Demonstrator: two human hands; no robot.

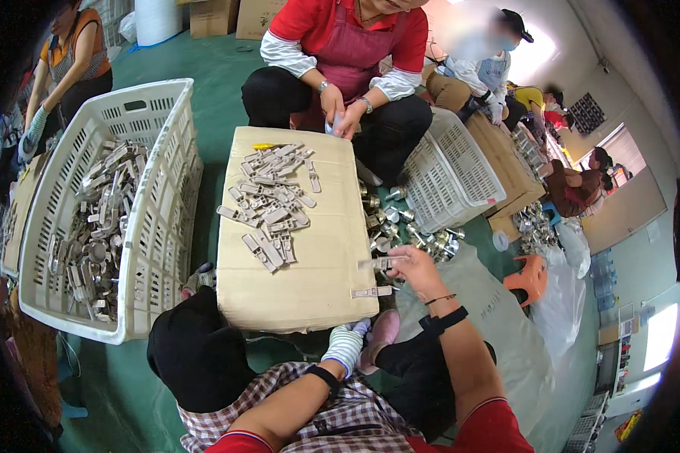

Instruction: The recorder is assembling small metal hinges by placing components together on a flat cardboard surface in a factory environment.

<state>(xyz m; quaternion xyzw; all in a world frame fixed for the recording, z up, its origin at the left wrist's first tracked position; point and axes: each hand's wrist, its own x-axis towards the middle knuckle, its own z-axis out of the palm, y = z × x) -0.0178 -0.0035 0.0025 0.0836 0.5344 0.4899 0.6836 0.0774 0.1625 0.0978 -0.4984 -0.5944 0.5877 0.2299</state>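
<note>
right hand [417,272]: one, bare; grip clamped by thumb and fingers on one grey clip [375,263] at the tabletop [317,249]'s right edge; forearm slants up and leftward from the lower right
left hand [344,349]: one, in a striped glove, low beside the tabletop's near edge; forearm angled up and rightward; cannot tell whether the grip is apart or together
loose clip [366,293]: one, flat near the right edge
clip pile [272,198]: overlapping, well over a dozen, exact count unclear
yellow piece [264,146]: one, at the pile's far end
orange stool [527,279]: one, right
</note>
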